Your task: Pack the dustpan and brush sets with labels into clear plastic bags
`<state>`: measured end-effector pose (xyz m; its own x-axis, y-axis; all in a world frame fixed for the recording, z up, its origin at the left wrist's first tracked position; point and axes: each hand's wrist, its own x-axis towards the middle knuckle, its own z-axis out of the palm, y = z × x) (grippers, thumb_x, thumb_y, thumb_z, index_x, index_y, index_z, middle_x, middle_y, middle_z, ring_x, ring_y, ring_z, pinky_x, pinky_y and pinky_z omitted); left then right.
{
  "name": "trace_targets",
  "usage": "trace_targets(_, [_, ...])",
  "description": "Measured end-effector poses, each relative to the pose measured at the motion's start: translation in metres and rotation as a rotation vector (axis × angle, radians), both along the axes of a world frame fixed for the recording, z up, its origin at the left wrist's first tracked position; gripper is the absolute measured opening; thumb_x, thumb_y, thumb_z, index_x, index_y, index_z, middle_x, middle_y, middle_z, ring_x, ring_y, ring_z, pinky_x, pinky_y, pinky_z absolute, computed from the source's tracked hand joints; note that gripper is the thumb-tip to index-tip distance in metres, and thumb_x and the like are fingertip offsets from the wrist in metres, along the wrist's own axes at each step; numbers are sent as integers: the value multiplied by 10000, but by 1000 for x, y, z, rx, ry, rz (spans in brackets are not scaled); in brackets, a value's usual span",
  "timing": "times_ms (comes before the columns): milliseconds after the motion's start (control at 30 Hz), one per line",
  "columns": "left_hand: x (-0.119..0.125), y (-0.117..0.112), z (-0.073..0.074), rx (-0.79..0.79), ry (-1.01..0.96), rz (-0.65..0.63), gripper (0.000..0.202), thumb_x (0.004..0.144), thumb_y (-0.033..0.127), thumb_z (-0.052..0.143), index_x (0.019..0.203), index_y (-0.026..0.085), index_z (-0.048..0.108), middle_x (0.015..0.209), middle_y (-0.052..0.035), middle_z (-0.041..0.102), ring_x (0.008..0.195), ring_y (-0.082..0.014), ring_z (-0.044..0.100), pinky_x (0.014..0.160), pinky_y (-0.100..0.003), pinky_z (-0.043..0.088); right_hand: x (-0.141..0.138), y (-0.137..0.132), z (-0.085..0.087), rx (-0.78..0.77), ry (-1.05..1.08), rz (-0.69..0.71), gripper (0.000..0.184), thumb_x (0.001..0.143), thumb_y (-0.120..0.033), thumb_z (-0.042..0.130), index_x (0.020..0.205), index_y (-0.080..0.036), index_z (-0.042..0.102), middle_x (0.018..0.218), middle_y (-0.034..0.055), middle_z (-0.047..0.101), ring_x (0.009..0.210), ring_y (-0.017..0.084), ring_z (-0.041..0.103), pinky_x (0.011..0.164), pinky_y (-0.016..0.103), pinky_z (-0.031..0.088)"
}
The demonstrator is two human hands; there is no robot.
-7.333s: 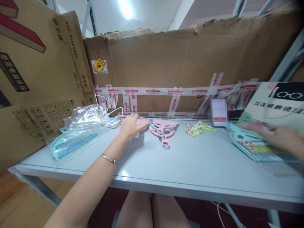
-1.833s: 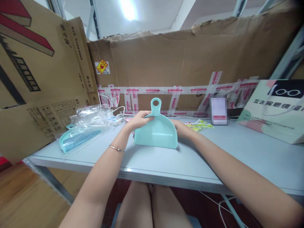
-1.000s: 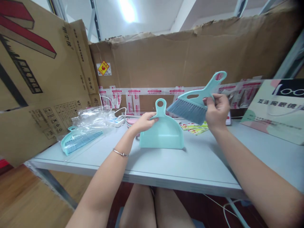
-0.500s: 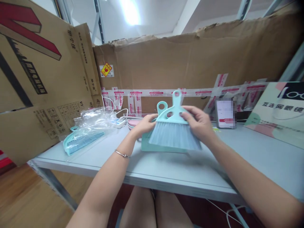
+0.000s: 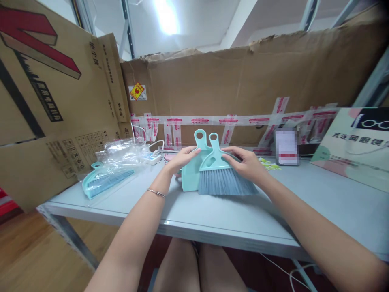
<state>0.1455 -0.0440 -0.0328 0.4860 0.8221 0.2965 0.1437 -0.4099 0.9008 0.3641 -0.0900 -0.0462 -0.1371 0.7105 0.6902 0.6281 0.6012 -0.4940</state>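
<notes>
A small teal dustpan (image 5: 190, 175) stands tilted on the grey table (image 5: 231, 211), handle up. My left hand (image 5: 182, 157) grips it near the handle base. A teal hand brush with grey-blue bristles (image 5: 223, 180) lies against the dustpan's front, its looped handle beside the dustpan's. My right hand (image 5: 247, 163) rests on the brush's teal back, fingers curled over it and pressing it to the dustpan.
A bagged teal brush-and-pan set (image 5: 105, 180) and clear plastic bags (image 5: 124, 152) lie at the left. Pink pans (image 5: 170, 158) and a white power strip (image 5: 152, 158) sit behind my left hand. Cardboard walls (image 5: 243, 81) surround the table; a printed box (image 5: 355, 142) stands at right.
My right hand lifted the brush from the right, swung it over and lowered it onto the dustpan's front. My left hand kept hold of the dustpan.
</notes>
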Motion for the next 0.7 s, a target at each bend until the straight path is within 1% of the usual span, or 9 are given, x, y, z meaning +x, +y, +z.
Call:
trace_targets(100, [5,-1,-3,22,4,-45,525,799,578,527,1041,130,654,1007,-78,667,892,-178,583,787,-277,443,-9,-3,-4,55,6,-28,260,831,-384,515,969,-207,647,869,43,696,716,199,617,663,320,455])
trace_targets(167, [8,-3,-4,49,24,-78,546,792,595,520,1031,122,652,977,-68,662,883,-172,577,788,-276,434,-16,-4,-8,111,27,-61,243,851,-368,504,971,-204,637,872,50,694,716,200,616,671,325,458])
trace_targets(300, [13,-10,-1,119,72,-75,481,753,496,625,1082,146,640,1044,-54,651,952,-184,562,826,-272,417,-26,-6,-15,274,3,-141,185,881,-345,487,950,-221,605,907,65,675,830,229,595,750,360,453])
trace_targets(367, [14,-12,1,138,92,-64,464,745,461,640,1091,152,642,1054,-52,650,966,-191,557,825,-270,417,-29,-5,-17,333,-38,-156,162,893,-349,473,909,-224,575,869,71,647,823,236,565,756,377,447])
trace_targets(467, [15,-14,2,161,94,-68,434,763,446,619,1076,147,646,1036,-50,649,931,-180,554,802,-263,417,-30,-1,-20,393,-18,-178,154,888,-365,479,871,-218,520,837,82,574,825,241,534,763,395,445])
trace_targets(533, [15,-13,2,171,96,-65,416,766,447,610,1044,140,651,998,-44,646,879,-162,549,773,-253,415,-28,3,-20,406,44,-212,212,851,-403,532,920,-205,503,923,107,541,921,257,520,810,415,440])
trace_targets(600, [13,-12,1,173,119,-46,414,760,463,606,1006,133,655,935,-35,638,816,-145,536,731,-245,407,-23,9,-21,306,127,-212,370,791,-472,594,1009,-191,487,1006,121,533,964,261,520,823,421,443])
trace_targets(633, [13,-12,1,173,136,-37,418,758,474,602,991,131,655,903,-29,631,786,-138,527,709,-242,402,-20,11,-21,191,164,-185,440,769,-511,605,1040,-187,483,1014,116,549,946,255,536,810,415,452])
trace_targets(700, [11,-11,1,175,165,-22,427,753,495,594,966,130,651,847,-16,611,732,-126,504,670,-238,387,-15,16,-21,-92,190,-67,479,772,-577,564,1043,-185,514,985,93,603,901,239,574,792,395,465])
